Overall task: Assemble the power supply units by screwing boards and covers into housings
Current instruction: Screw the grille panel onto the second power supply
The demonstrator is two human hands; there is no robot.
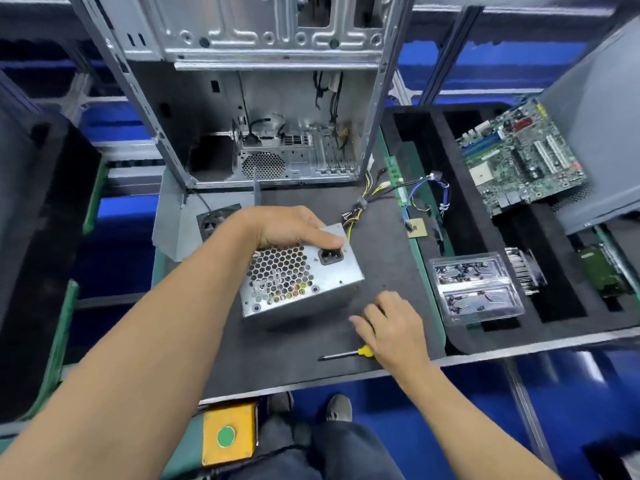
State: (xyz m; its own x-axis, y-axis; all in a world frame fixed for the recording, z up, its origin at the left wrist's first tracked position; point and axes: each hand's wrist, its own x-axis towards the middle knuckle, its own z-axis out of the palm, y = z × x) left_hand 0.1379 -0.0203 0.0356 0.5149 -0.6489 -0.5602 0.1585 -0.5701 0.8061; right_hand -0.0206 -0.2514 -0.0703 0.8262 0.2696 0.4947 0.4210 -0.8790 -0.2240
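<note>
Left hand grips the tilted power supply; right hand, loosely curled, empty, hovers over the screwdriver at 5 o'clock. Risk: one-handed grip slipping, cables snagging.

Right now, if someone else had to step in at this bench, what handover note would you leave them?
Left hand: grips the top of the power supply unit, which stands on the dark mat with its vent grille and socket facing the camera.
Right hand: over the mat above the screwdriver, fingers loosely curled, holding nothing.
Cable bundle trails from the unit toward the open computer case behind it.
Clear screw tray sits at right, the motherboard beyond it.
Done: the unit looks closed. Left: pick up the screwdriver; which screws remain I cannot tell.
</note>
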